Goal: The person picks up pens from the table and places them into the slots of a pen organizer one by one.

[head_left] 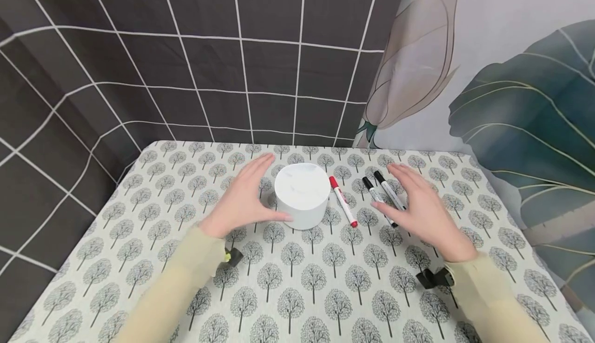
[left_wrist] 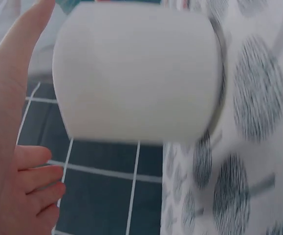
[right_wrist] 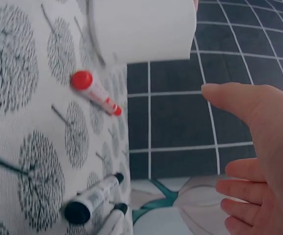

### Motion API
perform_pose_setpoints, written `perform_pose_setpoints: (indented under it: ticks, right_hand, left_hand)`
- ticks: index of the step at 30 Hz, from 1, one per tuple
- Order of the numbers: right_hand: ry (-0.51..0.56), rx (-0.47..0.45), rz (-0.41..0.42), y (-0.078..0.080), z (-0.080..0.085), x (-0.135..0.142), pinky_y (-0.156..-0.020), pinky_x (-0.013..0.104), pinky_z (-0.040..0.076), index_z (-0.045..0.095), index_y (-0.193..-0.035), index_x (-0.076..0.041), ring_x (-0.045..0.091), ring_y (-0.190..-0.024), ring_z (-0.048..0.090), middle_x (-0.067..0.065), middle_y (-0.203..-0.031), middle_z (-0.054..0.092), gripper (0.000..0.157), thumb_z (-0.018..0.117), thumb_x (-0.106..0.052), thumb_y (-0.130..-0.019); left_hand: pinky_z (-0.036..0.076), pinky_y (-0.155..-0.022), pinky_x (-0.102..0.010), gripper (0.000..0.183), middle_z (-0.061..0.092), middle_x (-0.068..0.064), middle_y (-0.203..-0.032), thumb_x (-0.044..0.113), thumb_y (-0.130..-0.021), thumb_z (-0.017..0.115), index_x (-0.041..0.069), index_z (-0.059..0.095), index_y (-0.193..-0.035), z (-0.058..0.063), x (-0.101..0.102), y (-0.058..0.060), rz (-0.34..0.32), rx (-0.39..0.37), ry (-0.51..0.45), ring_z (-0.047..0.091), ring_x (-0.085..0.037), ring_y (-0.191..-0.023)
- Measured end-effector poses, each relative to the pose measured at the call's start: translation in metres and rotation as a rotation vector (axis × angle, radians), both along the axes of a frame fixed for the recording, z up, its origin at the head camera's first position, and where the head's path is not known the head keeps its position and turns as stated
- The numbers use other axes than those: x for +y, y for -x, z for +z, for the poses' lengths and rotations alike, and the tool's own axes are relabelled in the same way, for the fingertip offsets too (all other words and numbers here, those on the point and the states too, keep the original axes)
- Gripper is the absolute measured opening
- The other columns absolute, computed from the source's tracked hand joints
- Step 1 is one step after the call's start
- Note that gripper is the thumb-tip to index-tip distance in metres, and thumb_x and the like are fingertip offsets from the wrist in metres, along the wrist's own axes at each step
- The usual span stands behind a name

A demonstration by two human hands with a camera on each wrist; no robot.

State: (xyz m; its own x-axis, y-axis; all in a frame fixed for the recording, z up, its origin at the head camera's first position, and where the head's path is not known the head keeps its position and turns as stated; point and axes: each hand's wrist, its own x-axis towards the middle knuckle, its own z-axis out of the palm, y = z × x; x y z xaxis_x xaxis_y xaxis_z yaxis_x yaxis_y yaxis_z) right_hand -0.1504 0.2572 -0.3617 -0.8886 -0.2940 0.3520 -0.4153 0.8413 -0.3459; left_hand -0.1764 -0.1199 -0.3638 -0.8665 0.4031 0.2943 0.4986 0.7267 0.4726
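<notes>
A white round container [head_left: 302,198] with a pale marbled top stands on the tablecloth. My left hand [head_left: 246,198] is at its left side, fingers extended and thumb spread apart. In the head view the thumb tip overlaps the container's front edge; whether it touches, I cannot tell. The container's plain side [left_wrist: 136,73] fills much of the left wrist view. To the right of it lies a red-capped marker [head_left: 343,202]. Two black-capped markers lie farther right, one [head_left: 378,201] beside the other [head_left: 390,190]. Over their right side hovers my right hand [head_left: 425,211], thumb spread, holding nothing.
The table wears a white cloth [head_left: 290,301] printed with grey trees. Behind it and at the left hangs a dark sheet [head_left: 269,64] with a white grid. A curtain [head_left: 488,141] with large flowers and leaves is at the right.
</notes>
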Motion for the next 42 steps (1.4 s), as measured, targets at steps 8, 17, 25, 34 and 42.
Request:
perform_pose_setpoints:
  ticks: [8, 17, 25, 34, 42]
  right_hand:
    - [0.078, -0.044, 0.01, 0.001, -0.006, -0.02, -0.103, 0.055, 0.03, 0.041, -0.141, -0.012, 0.036, -0.128, 0.036, 0.012, -0.141, 0.042, 0.079, 0.069, -0.051, -0.079]
    - [0.115, -0.08, 0.038, 0.001, -0.027, -0.035, -0.096, 0.049, 0.041, 0.049, -0.135, -0.006, 0.028, -0.074, 0.06, 0.018, -0.129, 0.053, 0.07, 0.07, -0.045, -0.081]
    - [0.182, -0.192, 0.023, 0.001, -0.045, -0.043, -0.088, 0.044, 0.049, 0.052, -0.129, -0.001, 0.029, -0.102, 0.059, 0.013, -0.116, 0.061, 0.065, 0.072, -0.039, -0.081]
    - [0.174, -0.226, -0.043, 0.006, -0.06, -0.056, -0.062, 0.029, 0.049, 0.066, -0.109, -0.004, 0.01, -0.066, 0.055, -0.005, -0.077, 0.06, 0.043, 0.078, -0.028, -0.076]
    - [0.144, -0.252, -0.072, 0.008, -0.062, -0.063, -0.055, 0.027, 0.046, 0.067, -0.102, -0.003, 0.009, -0.056, 0.051, -0.007, -0.068, 0.057, 0.036, 0.079, -0.023, -0.075]
  left_hand:
    - [0.028, -0.103, -0.055, 0.128, 0.021, 0.009, -0.151, 0.076, -0.045, 0.075, 0.025, 0.021, -0.149, -0.009, 0.023, 0.006, 0.019, -0.068, -0.105, 0.019, -0.016, -0.136]
    - [0.033, -0.099, -0.055, 0.122, 0.036, 0.003, -0.144, 0.075, -0.044, 0.075, 0.023, 0.032, -0.146, -0.014, 0.03, 0.009, 0.055, -0.156, -0.192, 0.034, -0.024, -0.128]
    - [0.032, -0.101, -0.051, 0.118, 0.038, 0.008, -0.143, 0.071, -0.043, 0.079, 0.028, 0.035, -0.144, -0.015, 0.03, 0.007, 0.076, -0.195, -0.246, 0.035, -0.018, -0.129]
    - [0.033, -0.101, -0.05, 0.116, 0.037, 0.012, -0.142, 0.068, -0.043, 0.081, 0.03, 0.036, -0.143, -0.015, 0.028, 0.007, 0.096, -0.22, -0.259, 0.035, -0.014, -0.128]
    - [0.033, -0.1, -0.052, 0.116, 0.039, 0.009, -0.142, 0.07, -0.042, 0.079, 0.029, 0.038, -0.142, -0.015, 0.027, 0.007, 0.081, -0.218, -0.266, 0.037, -0.018, -0.127]
